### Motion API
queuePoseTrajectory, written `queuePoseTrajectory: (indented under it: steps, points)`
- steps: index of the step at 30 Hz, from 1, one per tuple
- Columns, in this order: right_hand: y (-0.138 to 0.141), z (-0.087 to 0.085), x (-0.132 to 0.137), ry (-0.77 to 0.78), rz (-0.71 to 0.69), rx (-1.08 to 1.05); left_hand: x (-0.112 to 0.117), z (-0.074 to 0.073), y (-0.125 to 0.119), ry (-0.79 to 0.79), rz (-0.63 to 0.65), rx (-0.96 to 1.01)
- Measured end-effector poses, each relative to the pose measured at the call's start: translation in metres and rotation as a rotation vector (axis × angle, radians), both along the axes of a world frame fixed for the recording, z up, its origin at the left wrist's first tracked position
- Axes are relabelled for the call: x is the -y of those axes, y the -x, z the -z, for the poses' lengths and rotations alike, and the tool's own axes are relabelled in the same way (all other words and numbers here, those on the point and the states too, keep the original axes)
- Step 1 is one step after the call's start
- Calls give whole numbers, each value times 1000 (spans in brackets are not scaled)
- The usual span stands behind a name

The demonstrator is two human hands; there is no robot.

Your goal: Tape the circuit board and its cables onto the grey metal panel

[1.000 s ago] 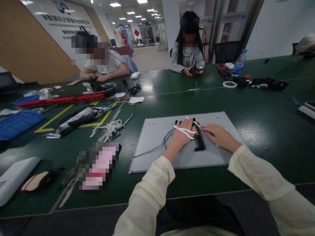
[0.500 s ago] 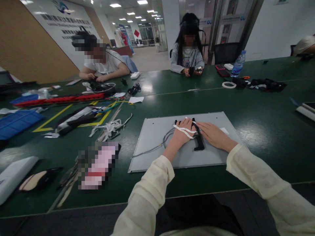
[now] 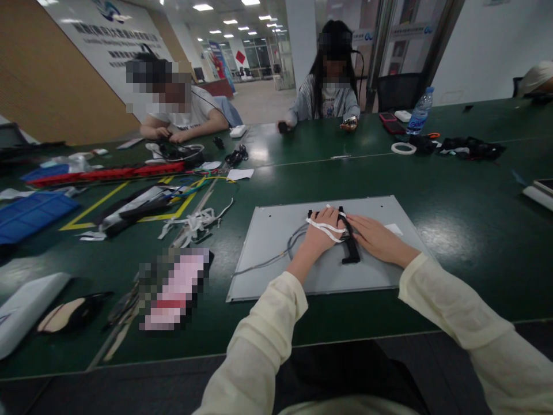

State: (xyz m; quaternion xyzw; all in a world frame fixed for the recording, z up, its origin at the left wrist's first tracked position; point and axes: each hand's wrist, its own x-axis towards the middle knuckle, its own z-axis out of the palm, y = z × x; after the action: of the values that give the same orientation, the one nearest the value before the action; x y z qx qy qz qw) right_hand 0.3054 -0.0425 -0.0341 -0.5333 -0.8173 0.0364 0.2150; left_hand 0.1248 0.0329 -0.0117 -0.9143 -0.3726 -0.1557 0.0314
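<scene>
Since a second ago, the right hand has slid left over the flat grey metal panel at frame centre. Its open, flat fingers now touch the black plastic bracket. The left hand lies spread on the bracket's upper end, a white tape strip draped across it. The panel rests on a glossy dark green table, and white ceiling lights glow at the upper left.

Left hand and right hand rest on the black bracket.
</scene>
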Motion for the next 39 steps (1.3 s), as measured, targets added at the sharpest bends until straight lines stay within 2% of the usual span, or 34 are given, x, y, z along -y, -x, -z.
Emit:
queuePoseTrajectory:
  steps: [14,23,27,30,33,36,39]
  points:
    - [-9,-13,13,-15,-49,24,-5,8,-1,-9,-16,7]
    - [-24,-8,7,33,-25,-150,-4,7,-3,-11,-37,15]
    - [-20,-14,9,27,37,-197,0,2,-3,0,-60,33]
    - [-12,-20,12,8,117,-342,8,-7,-2,-35,-99,54]
    - [0,-25,15,91,188,-624,17,-17,-2,-83,-124,61]
    - [12,-28,17,250,143,-820,24,-23,-1,-87,-117,47]
    - [21,-29,19,348,101,-802,27,-24,-1,-72,-107,37]
